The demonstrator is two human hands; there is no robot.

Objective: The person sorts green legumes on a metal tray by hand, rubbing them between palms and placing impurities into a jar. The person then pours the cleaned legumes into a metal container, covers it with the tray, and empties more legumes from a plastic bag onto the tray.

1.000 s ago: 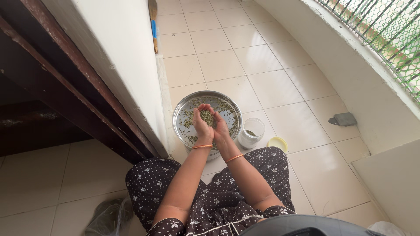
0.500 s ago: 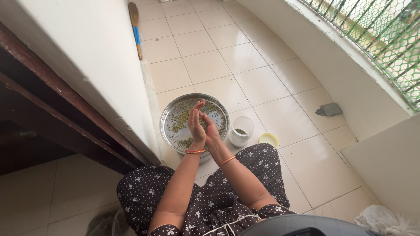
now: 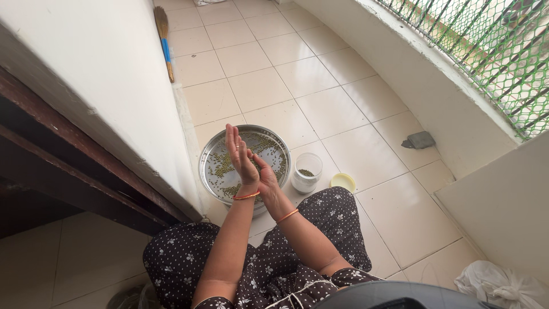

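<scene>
My left hand (image 3: 238, 153) stands flat and upright with straight fingers, its palm pressed against my right hand (image 3: 265, 175), which sits lower and partly behind it. Both hover over a round steel plate (image 3: 211, 170) on the tiled floor, scattered with small green beans (image 3: 269, 144). Whether any beans lie between the palms is hidden. An orange bangle circles each wrist. A small clear jar (image 3: 306, 173) with a few beans inside stands just right of the plate, and its yellow lid (image 3: 343, 182) lies beside it.
A white wall with a dark wooden frame (image 3: 86, 166) runs close on the left. A broom (image 3: 164, 43) leans at the far wall. A grey block (image 3: 420, 139) lies by the curved parapet under green mesh (image 3: 486, 51). A white bag (image 3: 503, 286) sits at bottom right.
The hands were cupped together holding beans over the plate; they have since turned palm to palm, and the left hand has slid forward and up along the right.
</scene>
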